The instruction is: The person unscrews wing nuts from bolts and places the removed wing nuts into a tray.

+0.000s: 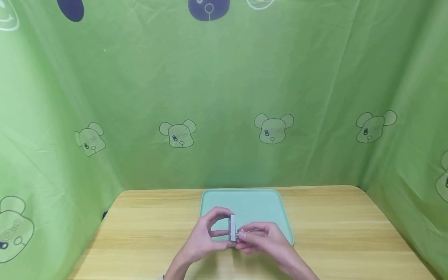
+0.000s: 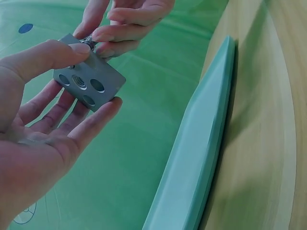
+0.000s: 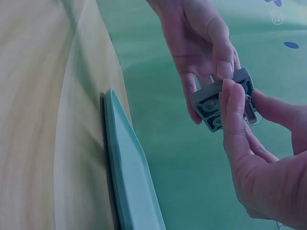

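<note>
A grey metal block (image 1: pixel 232 228) is held by the left hand (image 1: pixel 204 237), above the near edge of a mint-green tray (image 1: pixel 257 206). In the left wrist view the thumb lies on the block's upper edge and the fingers support it from below. Several round holes, one apparently threaded, open in the block (image 2: pixel 109 75) on that face. Recessed pockets mark its other side in the right wrist view. At the block's side the right hand (image 1: pixel 267 239) pinches a small shiny metal part (image 3: pixel 250 111), partly covered by fingers; its exact kind cannot be made out.
The tray lies on a light wood-grain table (image 1: pixel 332 225). Green cloth (image 1: pixel 224 85) printed with bear faces hangs behind the table and along both sides. A small dark object (image 1: pixel 104 214) shows at the table's left edge.
</note>
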Tool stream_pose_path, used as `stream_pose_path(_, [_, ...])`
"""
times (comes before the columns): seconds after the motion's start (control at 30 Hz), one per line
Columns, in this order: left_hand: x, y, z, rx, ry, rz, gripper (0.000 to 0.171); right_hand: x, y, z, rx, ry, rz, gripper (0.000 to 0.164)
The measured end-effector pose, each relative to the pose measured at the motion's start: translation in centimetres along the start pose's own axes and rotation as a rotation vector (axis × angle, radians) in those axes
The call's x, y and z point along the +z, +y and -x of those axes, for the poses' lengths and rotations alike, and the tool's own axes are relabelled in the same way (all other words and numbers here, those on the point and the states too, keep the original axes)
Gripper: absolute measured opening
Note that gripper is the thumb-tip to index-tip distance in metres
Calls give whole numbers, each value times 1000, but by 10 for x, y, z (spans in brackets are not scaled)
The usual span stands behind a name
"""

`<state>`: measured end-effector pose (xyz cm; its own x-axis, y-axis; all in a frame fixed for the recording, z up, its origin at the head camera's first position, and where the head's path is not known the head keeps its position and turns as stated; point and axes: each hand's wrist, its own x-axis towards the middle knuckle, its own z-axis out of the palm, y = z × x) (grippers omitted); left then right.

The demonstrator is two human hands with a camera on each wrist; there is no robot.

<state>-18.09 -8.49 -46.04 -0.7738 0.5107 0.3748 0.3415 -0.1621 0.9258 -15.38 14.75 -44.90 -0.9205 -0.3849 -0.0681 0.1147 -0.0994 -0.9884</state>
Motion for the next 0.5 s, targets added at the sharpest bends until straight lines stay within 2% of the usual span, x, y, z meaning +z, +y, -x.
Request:
stream_pose_path(0.17, [1, -1, -1, -28, 3, -23, 63, 0, -1, -1, -6, -10, 2, 35])
stream_pose_path(0.27, [1, -1, -1, -56, 12, -9, 65, 2, -1, -1, -41, 0, 34, 33])
stream_pose_path(0.5, [-1, -2, 0, -88, 30, 72, 67, 10, 0, 3, -202, 107, 207, 28])
